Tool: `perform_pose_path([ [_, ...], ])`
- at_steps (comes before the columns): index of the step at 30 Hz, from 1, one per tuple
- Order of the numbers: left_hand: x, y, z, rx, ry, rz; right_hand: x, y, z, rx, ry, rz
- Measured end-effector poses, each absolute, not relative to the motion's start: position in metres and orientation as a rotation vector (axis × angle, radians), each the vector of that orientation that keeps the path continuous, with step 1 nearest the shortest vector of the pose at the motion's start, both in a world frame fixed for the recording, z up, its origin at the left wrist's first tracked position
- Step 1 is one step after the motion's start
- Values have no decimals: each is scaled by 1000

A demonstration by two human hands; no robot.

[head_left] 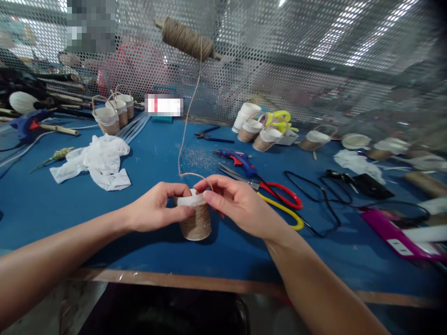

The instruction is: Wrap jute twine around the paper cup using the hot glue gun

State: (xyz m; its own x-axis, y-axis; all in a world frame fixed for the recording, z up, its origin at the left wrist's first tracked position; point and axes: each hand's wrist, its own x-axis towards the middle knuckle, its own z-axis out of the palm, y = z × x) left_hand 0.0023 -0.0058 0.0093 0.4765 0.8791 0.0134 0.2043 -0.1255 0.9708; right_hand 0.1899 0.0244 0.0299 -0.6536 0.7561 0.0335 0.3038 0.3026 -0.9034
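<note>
A small paper cup [196,224] wrapped in brown twine, with a white rim, stands near the front of the blue table. My left hand [159,207] grips its left side, fingertips inside the rim and thumb on the outer wall. At the rim's right side, my right hand [235,202] pinches the twine [185,125] against the cup. That strand runs up to a twine spool [186,39] hung on the mesh panel. The far side of the cup and some right fingertips are hidden.
Right of the cup lie scissors [282,193] with red and yellow handles and a blue glue gun [239,160]. Pliers [214,135] lie behind. White cloth [99,160] is at left. Several wrapped cups [267,139] stand at the back. A purple power strip [401,237] sits far right.
</note>
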Motion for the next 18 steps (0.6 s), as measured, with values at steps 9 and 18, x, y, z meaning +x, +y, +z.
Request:
perform_pose_path([
  [9, 1, -4, 7, 1525, 972, 798, 189, 26, 29, -981, -2053, 1265],
  [18, -3, 2, 3, 1449, 1060, 876, 237, 116, 36, -1704, -1812, 404],
])
